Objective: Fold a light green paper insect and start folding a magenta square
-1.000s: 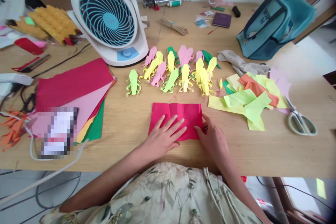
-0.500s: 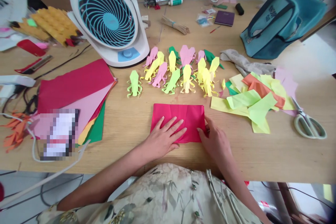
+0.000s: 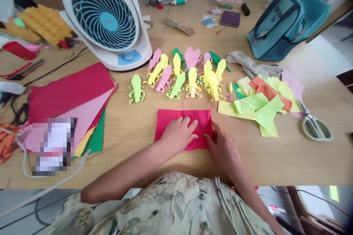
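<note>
A folded sheet of red paper [image 3: 202, 122] lies flat on the wooden table in front of me, with faint upright creases across it. My left hand [image 3: 179, 132] rests palm down over its middle, fingers apart and slightly bent, hiding part of the lower half. At the paper's right edge is my right hand [image 3: 224, 143], its thumb on top and its index finger against the edge, taking hold of it. Just beyond the paper stand several folded paper insects, among them a light green one [image 3: 136, 89] and a yellow one [image 3: 193, 82].
Coloured paper sheets [image 3: 68, 91] and a phone [image 3: 55, 147] with a blurred screen lie left. Behind them stands a white fan [image 3: 135, 58]. Paper scraps [image 3: 271, 108] and scissors [image 3: 316, 128] lie right, below a grey cloth [image 3: 252, 67] and a teal bag [image 3: 273, 36].
My left hand has slid to the right and upward over the red paper, its fingers now more bent. My right hand keeps its place at the right edge. The view has shifted slightly.
</note>
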A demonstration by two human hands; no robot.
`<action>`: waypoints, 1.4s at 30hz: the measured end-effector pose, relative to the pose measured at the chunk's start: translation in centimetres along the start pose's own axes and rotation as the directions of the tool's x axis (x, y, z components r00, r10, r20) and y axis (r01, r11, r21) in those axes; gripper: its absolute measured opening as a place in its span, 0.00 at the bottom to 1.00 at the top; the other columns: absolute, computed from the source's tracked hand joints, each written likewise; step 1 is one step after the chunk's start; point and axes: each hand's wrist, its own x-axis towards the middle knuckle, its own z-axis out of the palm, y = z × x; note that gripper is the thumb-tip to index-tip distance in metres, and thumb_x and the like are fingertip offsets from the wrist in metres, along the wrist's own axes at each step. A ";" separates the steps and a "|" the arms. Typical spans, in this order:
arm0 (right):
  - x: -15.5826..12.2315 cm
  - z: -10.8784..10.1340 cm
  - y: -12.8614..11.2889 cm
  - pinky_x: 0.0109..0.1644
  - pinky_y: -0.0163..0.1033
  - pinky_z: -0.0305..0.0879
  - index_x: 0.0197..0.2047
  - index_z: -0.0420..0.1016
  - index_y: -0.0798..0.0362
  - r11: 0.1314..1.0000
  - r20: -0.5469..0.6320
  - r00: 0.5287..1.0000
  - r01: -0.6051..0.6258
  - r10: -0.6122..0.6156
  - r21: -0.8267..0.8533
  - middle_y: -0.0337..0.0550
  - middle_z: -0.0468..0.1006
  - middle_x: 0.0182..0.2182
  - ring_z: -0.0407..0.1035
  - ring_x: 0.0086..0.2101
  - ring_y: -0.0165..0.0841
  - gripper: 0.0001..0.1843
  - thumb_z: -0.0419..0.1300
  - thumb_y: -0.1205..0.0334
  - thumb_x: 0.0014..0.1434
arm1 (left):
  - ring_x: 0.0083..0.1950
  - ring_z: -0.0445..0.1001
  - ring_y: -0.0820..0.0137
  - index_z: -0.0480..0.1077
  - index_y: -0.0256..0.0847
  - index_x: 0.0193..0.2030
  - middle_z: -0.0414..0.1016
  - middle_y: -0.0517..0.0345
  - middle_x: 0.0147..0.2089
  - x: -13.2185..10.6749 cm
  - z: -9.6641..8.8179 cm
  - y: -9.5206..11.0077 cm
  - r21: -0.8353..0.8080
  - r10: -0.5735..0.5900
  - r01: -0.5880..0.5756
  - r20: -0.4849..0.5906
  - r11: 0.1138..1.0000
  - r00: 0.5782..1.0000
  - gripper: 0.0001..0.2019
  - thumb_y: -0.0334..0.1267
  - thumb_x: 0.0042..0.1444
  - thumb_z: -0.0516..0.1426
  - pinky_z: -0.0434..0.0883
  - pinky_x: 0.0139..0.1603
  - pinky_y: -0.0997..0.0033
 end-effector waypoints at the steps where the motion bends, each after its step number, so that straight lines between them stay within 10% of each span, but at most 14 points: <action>1: 0.1 -0.1 0.1 0.43 0.44 0.68 0.64 0.66 0.56 1.000 0.014 1.000 -0.001 0.001 0.009 0.50 0.80 0.37 0.75 0.37 0.42 0.27 0.53 0.58 0.63 | 0.49 0.72 0.56 0.64 0.37 0.67 0.72 0.41 0.56 0.4 0.3 0.0 0.020 -0.001 0.001 -0.026 1.000 1.000 0.26 0.47 0.67 0.54 0.71 0.46 0.59; 17: 7.6 -1.1 1.2 0.32 0.37 0.63 0.44 0.73 0.55 0.870 0.079 0.997 -0.052 0.015 0.490 0.37 0.72 0.27 0.67 0.27 0.31 0.19 0.62 0.50 0.54 | 0.55 0.69 0.53 0.59 0.36 0.70 0.65 0.37 0.63 0.1 3.2 -0.6 -0.047 -0.030 0.019 -0.235 0.999 0.971 0.27 0.43 0.67 0.52 0.72 0.53 0.54; 27: 8.2 -0.6 1.8 0.32 0.37 0.59 0.34 0.73 0.52 0.879 -0.029 1.000 0.018 -0.005 0.477 0.37 0.69 0.26 0.63 0.26 0.30 0.12 0.64 0.53 0.51 | 0.55 0.69 0.51 0.59 0.34 0.70 0.66 0.35 0.61 -0.1 3.4 -0.8 -0.084 -0.021 -0.003 -0.288 0.996 0.957 0.28 0.43 0.67 0.53 0.73 0.54 0.52; 36: 7.7 -0.2 1.7 0.29 0.35 0.55 0.34 0.73 0.52 0.647 -0.026 0.996 0.077 -0.087 0.759 0.35 0.69 0.25 0.59 0.25 0.28 0.10 0.66 0.55 0.54 | 0.67 0.62 0.48 0.63 0.37 0.67 0.66 0.40 0.66 1.3 -1.8 -3.5 -0.189 -0.155 0.105 -0.273 0.976 0.950 0.28 0.45 0.63 0.58 0.61 0.65 0.45; 42: 7.3 -0.7 1.3 0.34 0.36 0.62 0.41 0.77 0.50 0.491 -0.002 0.992 0.065 -0.127 0.869 0.38 0.74 0.29 0.65 0.29 0.30 0.15 0.70 0.53 0.53 | 0.42 0.76 0.66 0.76 0.40 0.39 0.80 0.56 0.40 2.8 -4.7 -5.2 -0.509 -0.064 0.033 -0.043 0.860 0.997 0.09 0.40 0.64 0.56 0.68 0.45 0.69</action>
